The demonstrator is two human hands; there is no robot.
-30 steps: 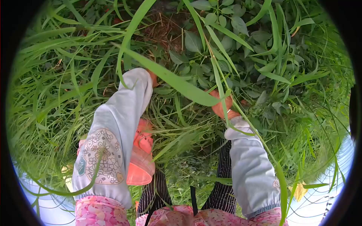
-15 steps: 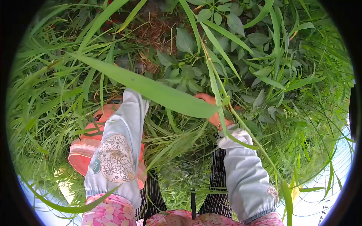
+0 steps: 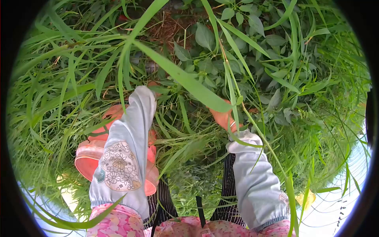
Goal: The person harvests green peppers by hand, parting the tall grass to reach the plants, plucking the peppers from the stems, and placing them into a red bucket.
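Observation:
My left hand (image 3: 153, 84) reaches forward into the greenery past its pale blue sleeve cover (image 3: 136, 122). Only a sliver of it shows, and leaves hide the fingers. Low among the leaves of a broad-leaved plant (image 3: 205, 36) is my right hand (image 3: 222, 119), with a thin band at its wrist. A long grass blade (image 3: 185, 81) crosses in front of it, so whether its fingers hold anything is hidden. Beside and partly behind my left forearm stands a pink-orange plastic container (image 3: 89, 164), its rim facing me.
Tall grass (image 3: 51, 118) surrounds the plants on both sides. A long grass stem (image 3: 262, 136) slants close to the camera over my right sleeve. Dry brown straw (image 3: 169, 29) lies on the ground ahead. My striped trouser legs (image 3: 162, 201) are below.
The view has shifted slightly, and the near grass blade sits farther right and steeper. My left cuff has pushed a little farther forward. My right hand stays low among the leaves.

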